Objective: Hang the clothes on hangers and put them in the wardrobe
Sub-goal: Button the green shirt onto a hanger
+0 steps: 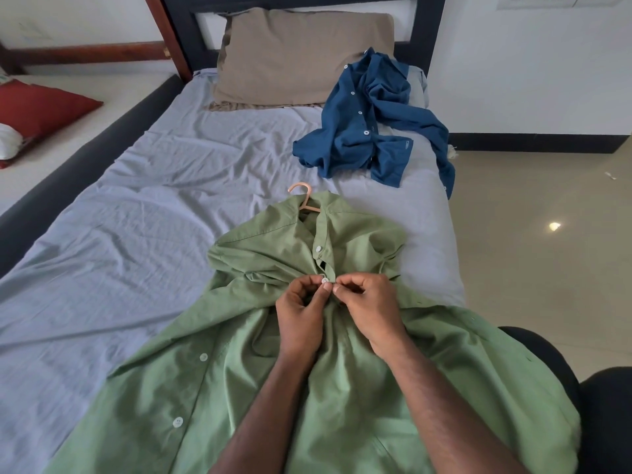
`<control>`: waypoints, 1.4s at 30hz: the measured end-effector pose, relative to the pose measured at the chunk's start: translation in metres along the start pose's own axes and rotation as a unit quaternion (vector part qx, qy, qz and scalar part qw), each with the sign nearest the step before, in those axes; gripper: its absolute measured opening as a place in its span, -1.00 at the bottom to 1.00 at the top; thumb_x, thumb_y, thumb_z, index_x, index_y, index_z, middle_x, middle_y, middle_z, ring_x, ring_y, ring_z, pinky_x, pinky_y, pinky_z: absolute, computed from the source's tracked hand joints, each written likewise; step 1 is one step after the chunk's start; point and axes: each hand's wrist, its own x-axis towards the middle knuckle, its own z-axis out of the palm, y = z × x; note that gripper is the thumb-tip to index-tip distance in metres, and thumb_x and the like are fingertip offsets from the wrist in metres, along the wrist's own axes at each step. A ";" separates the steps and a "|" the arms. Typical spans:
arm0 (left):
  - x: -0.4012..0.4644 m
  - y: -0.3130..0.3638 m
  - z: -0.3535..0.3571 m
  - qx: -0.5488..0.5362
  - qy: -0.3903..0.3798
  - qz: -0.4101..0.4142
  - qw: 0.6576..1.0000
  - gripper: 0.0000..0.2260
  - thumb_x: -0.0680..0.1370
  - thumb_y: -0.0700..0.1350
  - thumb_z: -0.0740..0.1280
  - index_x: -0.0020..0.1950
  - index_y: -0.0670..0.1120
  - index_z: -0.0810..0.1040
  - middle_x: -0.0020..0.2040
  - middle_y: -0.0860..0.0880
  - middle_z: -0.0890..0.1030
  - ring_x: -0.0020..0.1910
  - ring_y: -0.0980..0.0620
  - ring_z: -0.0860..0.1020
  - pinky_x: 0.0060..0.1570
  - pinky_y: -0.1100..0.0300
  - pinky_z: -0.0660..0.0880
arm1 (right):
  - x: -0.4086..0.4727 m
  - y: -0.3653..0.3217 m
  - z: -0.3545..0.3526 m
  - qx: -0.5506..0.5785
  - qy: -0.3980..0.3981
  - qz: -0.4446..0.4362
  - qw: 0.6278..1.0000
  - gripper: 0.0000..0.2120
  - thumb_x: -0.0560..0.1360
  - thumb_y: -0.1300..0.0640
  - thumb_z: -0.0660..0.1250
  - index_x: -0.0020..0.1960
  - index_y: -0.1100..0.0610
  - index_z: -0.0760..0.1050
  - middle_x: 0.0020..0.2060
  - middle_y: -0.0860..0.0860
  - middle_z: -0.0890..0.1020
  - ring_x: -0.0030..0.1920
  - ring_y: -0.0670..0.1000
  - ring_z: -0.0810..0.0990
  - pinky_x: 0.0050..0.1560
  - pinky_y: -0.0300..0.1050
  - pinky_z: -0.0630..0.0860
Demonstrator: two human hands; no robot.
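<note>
Green cotton lay under our hands: the green shirt [273, 354] sat on its pink hanger [302, 196], collar away from us, placket running lengthwise up the bed [102, 234]. Our left hand [301, 316] and right hand [367, 307] met at one button [325, 280], fingers pinching the placket. We counted two shirts, the blue shirt [369, 124] unhung, and one hanger.

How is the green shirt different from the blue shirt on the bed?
The green shirt has a hanger in its collar; the blue shirt shows none. The green shirt lies spread out, while the blue shirt is crumpled near the pillow. The left hand and right hand pinch the green shirt's front; nothing touches the blue. Both have white buttons.
</note>
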 end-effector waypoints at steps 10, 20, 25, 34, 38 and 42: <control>0.002 -0.003 0.005 0.011 0.021 -0.007 1.000 -0.94 0.52 -0.29 0.46 -0.03 -0.18 0.64 -0.11 -0.16 0.71 -0.09 -0.11 0.69 0.01 0.07 0.61 | -0.001 -0.002 0.000 -0.076 0.003 -0.017 0.997 -0.82 0.49 0.02 0.48 -0.23 0.09 0.63 -0.38 -0.05 0.66 -0.33 -0.09 0.61 -0.25 -0.13 0.56; 0.000 0.001 0.000 -0.031 -0.022 -0.037 0.999 -0.93 0.56 -0.28 0.40 -0.04 -0.26 0.67 -0.10 -0.25 0.70 -0.10 -0.08 0.64 0.03 0.02 0.57 | -0.004 -0.003 0.006 -0.124 0.041 -0.104 0.986 -0.93 0.55 0.14 0.42 -0.10 0.11 0.60 -0.30 -0.12 0.64 -0.28 -0.15 0.60 -0.21 -0.32 0.50; 0.002 -0.001 0.004 0.001 -0.003 -0.041 0.999 -0.91 0.59 -0.23 0.38 -0.05 -0.19 0.68 -0.13 -0.20 0.71 -0.14 -0.06 0.64 -0.01 -0.02 0.57 | -0.003 -0.003 0.004 -0.130 0.037 -0.114 0.984 -0.91 0.55 0.14 0.43 -0.10 0.14 0.64 -0.28 -0.10 0.66 -0.32 -0.21 0.56 -0.24 -0.52 0.38; 0.005 -0.002 0.006 0.024 0.007 -0.040 0.999 -0.91 0.58 -0.23 0.40 -0.09 -0.21 0.68 -0.18 -0.17 0.71 -0.19 -0.01 0.65 -0.06 0.05 0.60 | -0.001 -0.003 0.000 -0.117 0.023 -0.110 0.987 -0.90 0.53 0.23 0.40 -0.12 0.12 0.67 -0.30 -0.11 0.68 -0.29 -0.18 0.61 -0.18 -0.29 0.54; 0.005 -0.002 0.004 0.010 0.011 -0.053 0.998 -0.92 0.56 -0.24 0.42 -0.11 -0.20 0.68 -0.19 -0.19 0.71 -0.20 -0.02 0.65 -0.08 0.07 0.59 | -0.002 -0.005 -0.002 -0.095 0.015 -0.122 0.988 -0.86 0.47 0.32 0.42 -0.15 0.11 0.68 -0.33 -0.11 0.68 -0.28 -0.13 0.66 -0.19 -0.20 0.60; 0.005 0.000 0.002 -0.002 -0.009 -0.074 0.997 -0.89 0.58 -0.25 0.39 -0.11 -0.19 0.70 -0.17 -0.21 0.71 -0.18 -0.06 0.64 -0.06 0.00 0.58 | -0.004 -0.007 0.001 -0.114 0.037 -0.146 0.982 -0.93 0.44 0.27 0.49 -0.16 0.12 0.68 -0.31 -0.12 0.69 -0.29 -0.20 0.62 -0.25 -0.48 0.44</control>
